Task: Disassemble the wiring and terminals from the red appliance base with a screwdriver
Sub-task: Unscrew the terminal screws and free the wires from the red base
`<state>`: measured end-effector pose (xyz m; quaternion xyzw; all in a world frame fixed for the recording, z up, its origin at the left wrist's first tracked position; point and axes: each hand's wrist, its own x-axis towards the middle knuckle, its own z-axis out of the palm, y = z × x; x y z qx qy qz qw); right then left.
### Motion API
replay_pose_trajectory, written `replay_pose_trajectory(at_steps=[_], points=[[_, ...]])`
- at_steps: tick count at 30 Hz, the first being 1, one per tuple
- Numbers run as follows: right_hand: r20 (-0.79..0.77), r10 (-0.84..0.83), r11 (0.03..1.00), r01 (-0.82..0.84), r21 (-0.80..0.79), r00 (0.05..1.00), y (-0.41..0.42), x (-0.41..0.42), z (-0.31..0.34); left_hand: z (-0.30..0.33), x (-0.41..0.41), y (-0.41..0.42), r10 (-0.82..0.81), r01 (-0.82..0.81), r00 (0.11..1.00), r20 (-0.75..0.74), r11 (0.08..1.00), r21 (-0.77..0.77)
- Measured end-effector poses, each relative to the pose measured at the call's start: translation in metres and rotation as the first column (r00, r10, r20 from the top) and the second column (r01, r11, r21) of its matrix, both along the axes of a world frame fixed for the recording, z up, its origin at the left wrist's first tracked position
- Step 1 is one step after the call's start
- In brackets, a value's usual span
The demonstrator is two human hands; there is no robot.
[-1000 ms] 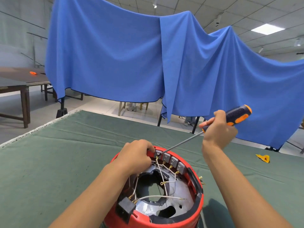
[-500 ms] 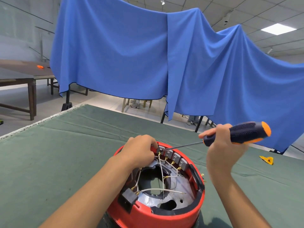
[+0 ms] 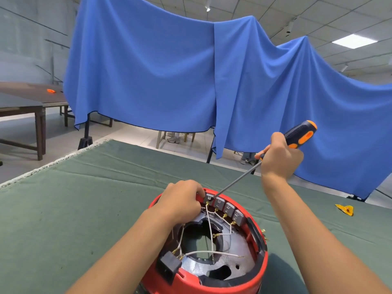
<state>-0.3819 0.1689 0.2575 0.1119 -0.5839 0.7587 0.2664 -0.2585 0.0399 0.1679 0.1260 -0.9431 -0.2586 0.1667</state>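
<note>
The red appliance base lies open side up on the green cloth in front of me. Inside it, white wires with brass ends run to a row of grey terminal blocks along the far rim. My left hand grips the rim beside the leftmost block, fingers curled over the edge. My right hand holds the black and orange screwdriver raised at the right. Its thin shaft slants down left, with the tip at the leftmost terminal block.
A green cloth-covered table carries the base. A small yellow object lies on the cloth at the right. A blue sheet hangs behind the table. Dark wooden tables stand at the left.
My right hand tilted the screwdriver handle from nearly level to steeply upward, with the tip staying at the leftmost terminal block. My left hand kept its grip on the rim. The view shifted slightly.
</note>
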Motion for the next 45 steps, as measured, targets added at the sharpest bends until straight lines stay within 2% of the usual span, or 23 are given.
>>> replay_pose_trajectory(at_steps=[4,8,11,14,17,20,26,31,34,40,45], points=[[0.15,-0.032,0.997,0.041,-0.062,0.988,0.006,-0.012,-0.007,0.002,0.001,0.002,-0.009,0.009,1.0,-0.008,1.0,-0.002],[0.177,-0.02,0.984,0.05,-0.168,0.984,0.014,-0.011,-0.014,0.003,0.002,0.002,-0.01,0.01,1.0,-0.011,1.0,-0.001],[0.08,-0.013,0.97,0.033,-0.241,0.997,0.02,0.003,-0.018,0.003,0.001,0.003,-0.011,0.011,1.0,-0.014,1.0,0.002],[-0.08,0.009,0.961,-0.031,-0.275,0.997,0.024,0.026,-0.029,0.003,0.001,0.003,-0.008,0.008,1.0,-0.01,1.0,0.004],[-0.226,0.051,0.978,-0.095,-0.187,0.973,0.028,0.044,-0.042,0.002,0.0,0.002,-0.013,0.013,1.0,0.003,1.0,-0.016],[-0.273,0.102,0.981,-0.142,-0.133,0.957,0.034,0.05,-0.045,0.001,0.0,0.002,-0.008,0.008,1.0,0.004,1.0,-0.027],[-0.135,0.092,0.977,-0.116,-0.18,0.987,0.023,0.028,-0.021,0.002,0.0,0.002,-0.001,0.001,1.0,0.006,0.999,-0.043],[0.065,0.017,0.982,-0.004,-0.19,0.998,0.018,0.001,-0.017,0.001,0.0,0.001,-0.003,0.004,1.0,0.017,0.999,-0.052],[0.134,-0.003,0.982,0.028,-0.187,0.991,0.017,-0.013,-0.02,0.002,0.001,0.001,-0.003,0.003,1.0,0.013,0.999,-0.045],[0.179,0.016,0.974,0.025,-0.224,0.984,0.016,-0.02,-0.023,0.002,0.001,0.001,0.001,0.0,1.0,0.015,0.999,-0.037],[0.021,0.031,0.948,-0.022,-0.318,0.999,0.022,0.002,-0.026,0.002,0.001,0.002,0.0,0.0,1.0,0.006,1.0,-0.024]])
